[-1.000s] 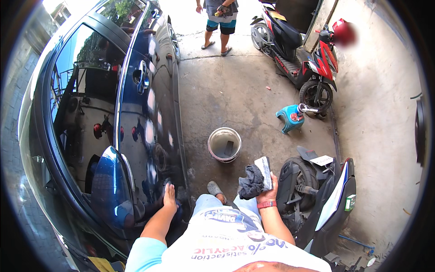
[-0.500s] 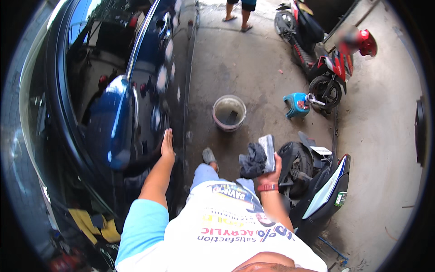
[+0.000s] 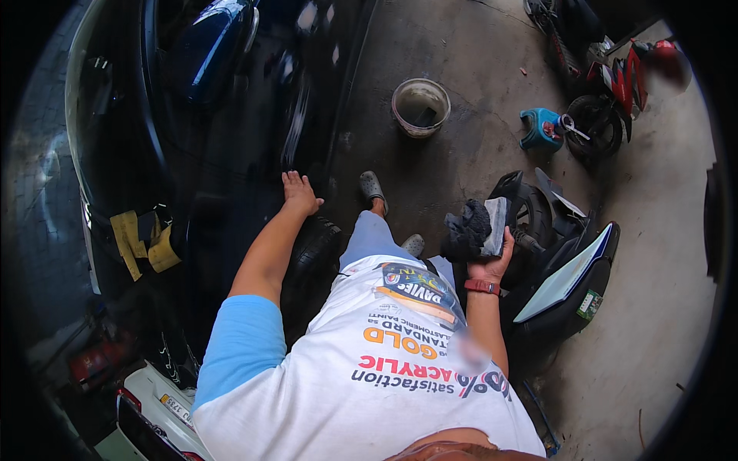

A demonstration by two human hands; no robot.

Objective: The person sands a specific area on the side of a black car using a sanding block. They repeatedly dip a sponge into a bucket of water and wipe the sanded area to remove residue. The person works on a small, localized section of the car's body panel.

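A dark, glossy car (image 3: 223, 154) fills the left side. My left hand (image 3: 301, 192) lies on its side panel, above a wheel, palm down with the fingers stretched out. On the right, in front of my body, my right hand (image 3: 494, 263) grips a light grey, slab-like block (image 3: 496, 224) together with a crumpled dark cloth (image 3: 466, 230). The palm and part of the fingers are hidden behind them. Past my feet a round whitish bucket (image 3: 420, 132) stands on the concrete, with murky water and a dark piece inside.
A blue stool (image 3: 541, 129) with small items on it stands right of the bucket. One motorcycle (image 3: 565, 300) is close by my right arm; a red and black motorcycle (image 3: 603, 100) stands farther off by the wall. Yellow pieces (image 3: 146, 242) rest on the car's front at left.
My view has shifted toward the car's front. My left hand has moved from the door area to the panel above the wheel. The block and cloth stay in my right hand.
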